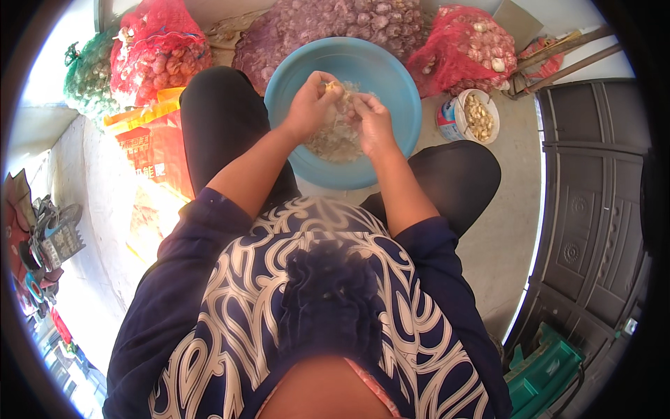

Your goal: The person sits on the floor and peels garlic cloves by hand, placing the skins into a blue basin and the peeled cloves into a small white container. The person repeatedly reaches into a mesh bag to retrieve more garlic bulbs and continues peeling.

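Observation:
Above a round blue plastic basin, my left hand grips a partly broken garlic bulb between thumb and fingers. My right hand meets it from the other side, its fingertips pinched at the bulb's edge; what exactly they hold is partly hidden. Loose papery garlic skins cover the bottom of the basin below both hands. The basin stands on the floor between my knees. To its right, a small white bucket with a printed label holds separated garlic cloves.
Behind the basin lies a large purple mesh sack of garlic. Red mesh sacks and a green one flank it. An orange printed bag lies left. Wooden handles, a dark panelled door and a green plastic object are right.

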The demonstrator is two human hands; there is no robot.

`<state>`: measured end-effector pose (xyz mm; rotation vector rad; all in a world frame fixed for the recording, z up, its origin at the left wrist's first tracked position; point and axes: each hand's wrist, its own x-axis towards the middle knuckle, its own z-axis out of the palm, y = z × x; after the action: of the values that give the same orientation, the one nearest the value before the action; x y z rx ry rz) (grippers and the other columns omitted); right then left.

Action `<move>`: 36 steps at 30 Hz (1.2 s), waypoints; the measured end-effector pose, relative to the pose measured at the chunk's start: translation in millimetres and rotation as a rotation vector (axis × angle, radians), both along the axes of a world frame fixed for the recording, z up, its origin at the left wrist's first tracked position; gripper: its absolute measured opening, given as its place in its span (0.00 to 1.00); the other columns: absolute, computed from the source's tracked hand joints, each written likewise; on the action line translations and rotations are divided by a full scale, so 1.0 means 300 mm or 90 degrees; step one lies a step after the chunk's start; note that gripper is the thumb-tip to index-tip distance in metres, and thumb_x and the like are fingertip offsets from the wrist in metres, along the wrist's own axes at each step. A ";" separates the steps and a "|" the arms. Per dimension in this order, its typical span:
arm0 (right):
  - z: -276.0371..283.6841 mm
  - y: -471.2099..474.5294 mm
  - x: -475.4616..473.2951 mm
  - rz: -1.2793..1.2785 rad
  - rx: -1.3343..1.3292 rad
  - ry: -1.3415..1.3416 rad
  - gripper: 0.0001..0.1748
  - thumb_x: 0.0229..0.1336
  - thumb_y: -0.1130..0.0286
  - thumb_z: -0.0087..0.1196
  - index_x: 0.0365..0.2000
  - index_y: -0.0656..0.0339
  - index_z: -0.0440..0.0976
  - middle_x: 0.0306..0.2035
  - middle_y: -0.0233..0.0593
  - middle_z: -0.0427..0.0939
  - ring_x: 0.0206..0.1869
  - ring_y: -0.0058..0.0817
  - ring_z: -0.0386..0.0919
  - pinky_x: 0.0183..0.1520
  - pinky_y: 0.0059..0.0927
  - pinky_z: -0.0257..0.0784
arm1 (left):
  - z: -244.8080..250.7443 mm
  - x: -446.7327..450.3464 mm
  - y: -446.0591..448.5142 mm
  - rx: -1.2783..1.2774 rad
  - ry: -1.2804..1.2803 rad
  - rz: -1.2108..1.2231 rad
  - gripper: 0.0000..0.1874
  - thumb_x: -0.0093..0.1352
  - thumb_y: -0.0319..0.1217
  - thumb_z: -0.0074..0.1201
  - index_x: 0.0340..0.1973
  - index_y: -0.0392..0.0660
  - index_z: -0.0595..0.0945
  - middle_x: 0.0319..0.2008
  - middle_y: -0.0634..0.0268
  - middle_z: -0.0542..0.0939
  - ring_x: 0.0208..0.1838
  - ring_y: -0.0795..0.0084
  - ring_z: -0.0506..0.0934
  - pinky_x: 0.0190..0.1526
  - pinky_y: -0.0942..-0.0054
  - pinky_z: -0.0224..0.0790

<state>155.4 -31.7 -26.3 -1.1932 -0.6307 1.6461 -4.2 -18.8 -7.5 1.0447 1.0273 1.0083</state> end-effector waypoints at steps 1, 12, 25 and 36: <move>0.002 -0.002 -0.003 -0.015 -0.006 -0.008 0.11 0.65 0.69 0.54 0.44 0.63 0.76 0.37 0.35 0.79 0.41 0.25 0.78 0.44 0.28 0.75 | -0.004 -0.005 0.007 -0.019 -0.048 0.009 0.11 0.77 0.33 0.49 0.50 0.42 0.71 0.38 0.65 0.78 0.39 0.77 0.78 0.42 0.75 0.73; 0.055 -0.031 -0.062 0.132 0.344 -0.408 0.23 0.51 0.70 0.67 0.49 0.59 0.75 0.50 0.39 0.75 0.55 0.33 0.72 0.55 0.33 0.72 | -0.036 -0.027 0.020 -0.233 -0.202 0.095 0.12 0.77 0.32 0.44 0.54 0.46 0.67 0.47 0.58 0.74 0.46 0.64 0.78 0.39 0.65 0.78; 0.077 0.008 -0.033 -0.005 0.159 0.058 0.23 0.70 0.67 0.49 0.61 0.63 0.66 0.54 0.37 0.74 0.52 0.31 0.78 0.53 0.36 0.77 | -0.061 -0.055 0.040 -0.222 -0.168 0.054 0.11 0.76 0.35 0.49 0.49 0.45 0.74 0.40 0.66 0.77 0.44 0.73 0.77 0.47 0.68 0.74; 0.070 0.014 -0.017 -0.009 0.182 0.023 0.26 0.63 0.79 0.54 0.61 0.67 0.65 0.56 0.38 0.73 0.58 0.25 0.72 0.62 0.30 0.66 | 0.061 -0.019 0.000 -0.215 -0.189 -0.083 0.20 0.74 0.43 0.54 0.53 0.43 0.76 0.42 0.65 0.81 0.44 0.73 0.78 0.43 0.70 0.72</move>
<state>150.4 -27.4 -5.4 -0.9573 -0.8028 1.5035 -9.9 -18.9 10.9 0.6539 0.8370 0.8188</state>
